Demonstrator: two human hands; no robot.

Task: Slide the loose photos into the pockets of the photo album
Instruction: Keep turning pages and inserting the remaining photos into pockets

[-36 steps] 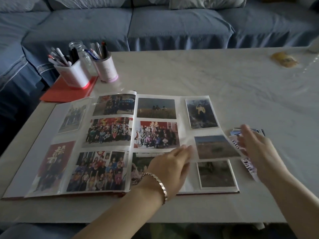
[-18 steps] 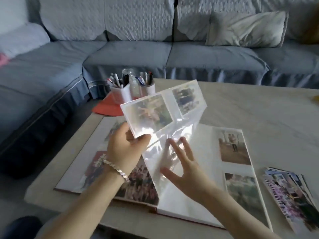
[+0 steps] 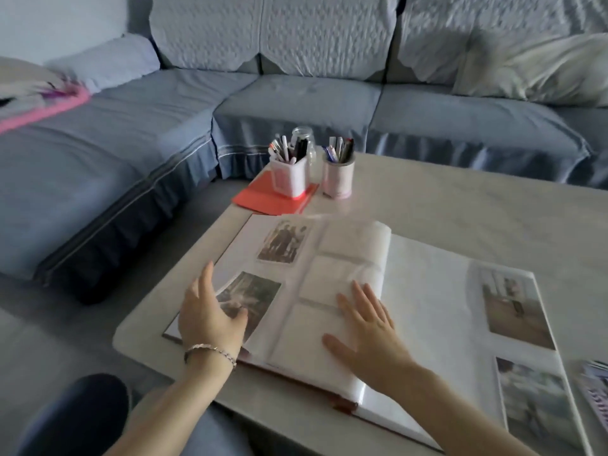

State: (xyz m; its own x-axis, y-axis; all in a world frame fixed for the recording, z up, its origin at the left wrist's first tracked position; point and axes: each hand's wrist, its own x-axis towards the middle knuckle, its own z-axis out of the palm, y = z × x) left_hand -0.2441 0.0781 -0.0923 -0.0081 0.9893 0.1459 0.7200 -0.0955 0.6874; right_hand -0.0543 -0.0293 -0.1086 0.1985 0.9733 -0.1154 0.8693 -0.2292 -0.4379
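The photo album (image 3: 424,311) lies open on the pale table (image 3: 460,199). Its left page shows two filled pockets on the outer side and three blank pockets by the spine. The right page is mostly blank, with two photos along its right edge. My left hand (image 3: 210,314) hovers over the left page's lower photo (image 3: 250,301), fingers relaxed and spread. My right hand (image 3: 365,330) lies flat, fingers straight, pressing the turned page near the spine. The stack of loose photos (image 3: 595,386) peeks in at the right edge, blurred.
Two pen cups (image 3: 289,172) (image 3: 339,172) and a glass jar (image 3: 304,136) stand at the table's far left corner, one cup on a red folder (image 3: 263,199). A blue sofa (image 3: 296,103) wraps around the far and left sides. My knee (image 3: 82,413) is at lower left.
The plastic pocket page that both hands held up in the air has been turned over to the left and now lies flat. My right hand presses it down; my left hand has let go.
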